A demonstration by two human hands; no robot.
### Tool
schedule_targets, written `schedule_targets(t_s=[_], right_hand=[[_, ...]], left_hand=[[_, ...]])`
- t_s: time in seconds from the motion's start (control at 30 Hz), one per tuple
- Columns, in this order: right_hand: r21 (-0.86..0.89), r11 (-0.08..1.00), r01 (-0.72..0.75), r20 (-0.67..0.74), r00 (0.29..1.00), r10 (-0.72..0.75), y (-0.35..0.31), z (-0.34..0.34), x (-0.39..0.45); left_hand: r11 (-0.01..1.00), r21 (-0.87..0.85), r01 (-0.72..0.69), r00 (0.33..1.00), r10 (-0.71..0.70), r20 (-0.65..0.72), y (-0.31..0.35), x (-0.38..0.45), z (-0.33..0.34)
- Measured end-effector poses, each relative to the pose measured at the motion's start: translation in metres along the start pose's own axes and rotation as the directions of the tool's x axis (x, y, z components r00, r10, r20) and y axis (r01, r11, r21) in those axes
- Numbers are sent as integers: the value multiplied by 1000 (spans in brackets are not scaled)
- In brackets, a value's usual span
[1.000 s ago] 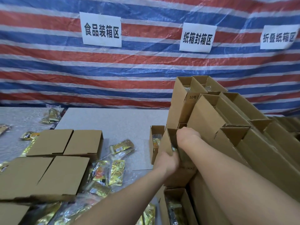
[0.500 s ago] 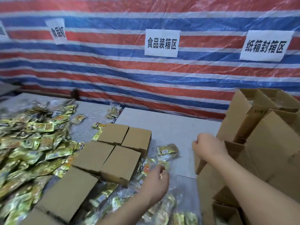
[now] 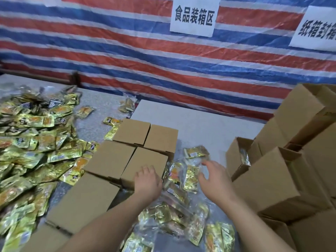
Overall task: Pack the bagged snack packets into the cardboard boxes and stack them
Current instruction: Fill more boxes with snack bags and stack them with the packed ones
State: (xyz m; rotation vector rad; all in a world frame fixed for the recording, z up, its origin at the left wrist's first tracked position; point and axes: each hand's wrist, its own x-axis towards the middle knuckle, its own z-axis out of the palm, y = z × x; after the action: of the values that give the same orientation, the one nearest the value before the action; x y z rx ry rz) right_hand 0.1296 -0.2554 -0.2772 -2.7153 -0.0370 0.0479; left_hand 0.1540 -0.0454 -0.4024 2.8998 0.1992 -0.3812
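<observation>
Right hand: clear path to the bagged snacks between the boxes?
Probably yes. The right hand hovers open just above the bagged snacks, with nothing between them; the box stack stands off to its right.

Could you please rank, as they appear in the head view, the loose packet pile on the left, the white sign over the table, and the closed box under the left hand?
1. Loose packet pile, largest.
2. White sign.
3. Closed box that the left hand rests on, smallest; the sign hangs farther away, so the true order is uncertain.

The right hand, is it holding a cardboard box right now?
No, the right hand hovers with spread fingers over the clear bagged snack packets, gripping nothing.
</observation>
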Motion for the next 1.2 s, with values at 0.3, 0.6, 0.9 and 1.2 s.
schedule_targets(t_s=[0.3,0.6,0.9,1.2], right_hand=[[-111,981,-157,131,976,171,47,17,-29],[-42,989,-140,156,977,145,29,15,-11],[164,985,61,74,995,-73,4,-63,22],[83,971,-224,240,950,199,82,-3,-97]], left_hand=[[988,152,40,992,-58,114,18,52,58],[988,153,-34,997,44,-59,14,17,-33],[845,-332,-419,907,373,-197,19,-64,-149],[751,-397,-527,797,599,76,43,-125,-47]])
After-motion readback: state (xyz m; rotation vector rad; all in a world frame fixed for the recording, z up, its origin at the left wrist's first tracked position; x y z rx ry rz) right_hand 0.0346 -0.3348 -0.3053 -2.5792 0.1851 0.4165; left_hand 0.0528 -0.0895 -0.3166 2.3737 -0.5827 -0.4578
